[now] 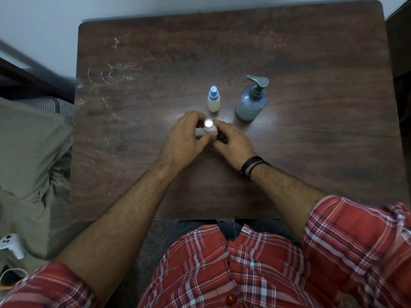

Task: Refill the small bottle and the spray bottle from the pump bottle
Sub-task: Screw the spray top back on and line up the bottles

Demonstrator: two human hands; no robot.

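**With both hands on the capped bottle, the opening step looks to be in hand**

While both of my hands close in at the centre of the frame, the grip is narrow: the left hand (185, 135) curls fingers and thumb round the white cap (208, 123) and neck of the small clear bottle (211, 130), and the right hand (233, 141) wraps its lower body from the other side. Most of the bottle is hidden behind the fingers, so I cannot tell how much it holds, nor whether its base touches the tabletop (311, 152) or sits just above it.

Just above the hands in the frame stands the bottle with the blue top (214, 100), upright, pale yellowish liquid inside, apart from my fingers. To its right stands the blue pump bottle (252, 101), also upright, its grey pump head pointing toward the upper left. None of the three touches another.

My judgement: I am at the uncapping of the first receiving bottle, with no refilling done on it yet, since the cap is on. The next move calls for the left hand to twist or pull the cap off while the right hand keeps the body from turning, then the open mouth must go under the pump spout. The narrow neck makes spilling the main risk.
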